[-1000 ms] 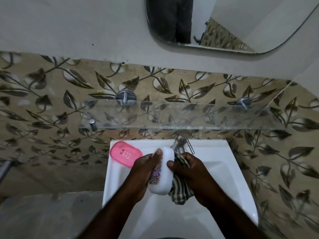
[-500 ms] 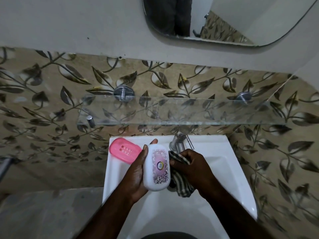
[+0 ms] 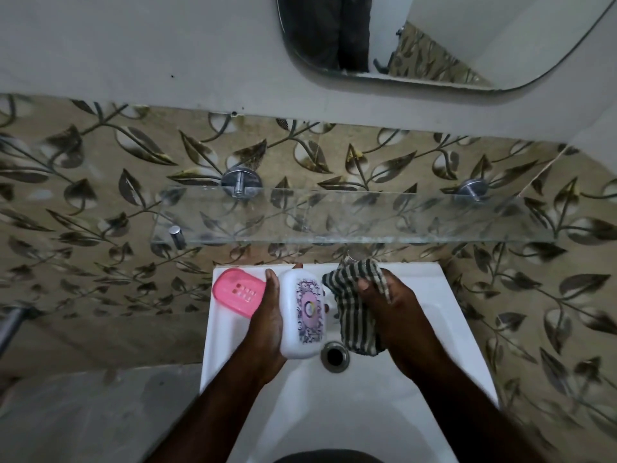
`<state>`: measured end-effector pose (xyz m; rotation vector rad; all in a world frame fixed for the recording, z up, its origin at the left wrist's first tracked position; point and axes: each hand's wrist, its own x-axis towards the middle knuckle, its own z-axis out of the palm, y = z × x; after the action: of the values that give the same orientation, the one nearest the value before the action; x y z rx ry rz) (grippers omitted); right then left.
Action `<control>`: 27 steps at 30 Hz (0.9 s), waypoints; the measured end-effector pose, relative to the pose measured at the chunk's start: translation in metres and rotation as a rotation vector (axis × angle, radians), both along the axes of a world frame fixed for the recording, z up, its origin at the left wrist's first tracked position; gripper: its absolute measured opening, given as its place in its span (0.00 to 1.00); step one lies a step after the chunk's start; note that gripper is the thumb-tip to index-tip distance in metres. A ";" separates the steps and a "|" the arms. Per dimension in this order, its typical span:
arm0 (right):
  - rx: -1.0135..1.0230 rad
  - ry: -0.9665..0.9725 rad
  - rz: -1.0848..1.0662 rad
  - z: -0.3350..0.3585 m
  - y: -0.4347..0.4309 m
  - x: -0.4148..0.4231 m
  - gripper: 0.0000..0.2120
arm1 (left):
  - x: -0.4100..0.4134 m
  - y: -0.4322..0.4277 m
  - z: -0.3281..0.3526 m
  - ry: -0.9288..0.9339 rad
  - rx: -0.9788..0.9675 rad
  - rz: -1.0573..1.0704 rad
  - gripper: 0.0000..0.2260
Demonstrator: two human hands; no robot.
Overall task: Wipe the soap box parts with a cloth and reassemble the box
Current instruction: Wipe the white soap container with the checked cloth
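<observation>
Where leaf-patterned tiles (image 3: 100, 182) rise, a white sink (image 3: 444, 315) stands

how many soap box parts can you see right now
2. The white lid with the purple print is held in the left hand over the sink. The pink tray rests on the sink's back left corner. Other parts may be hidden.

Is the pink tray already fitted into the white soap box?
No, the pink tray lies on the sink rim, beside the white box in the left hand.
</observation>
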<state>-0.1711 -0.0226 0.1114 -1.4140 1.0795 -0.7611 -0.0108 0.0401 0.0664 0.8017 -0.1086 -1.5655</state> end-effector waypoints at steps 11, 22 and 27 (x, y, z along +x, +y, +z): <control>-0.966 0.308 0.357 -0.022 0.040 0.022 0.19 | -0.009 -0.011 0.024 0.069 0.034 0.055 0.34; -0.788 0.273 0.260 0.011 0.035 0.037 0.22 | -0.008 -0.005 0.031 -0.399 0.016 0.016 0.12; -0.883 0.241 0.356 0.011 0.038 0.043 0.24 | -0.004 0.013 0.022 -0.733 -0.120 -0.037 0.29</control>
<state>-0.1278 0.0159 0.1221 -2.4193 0.6282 -0.8554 -0.0144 0.0530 0.0881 1.2468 -0.7437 -1.2171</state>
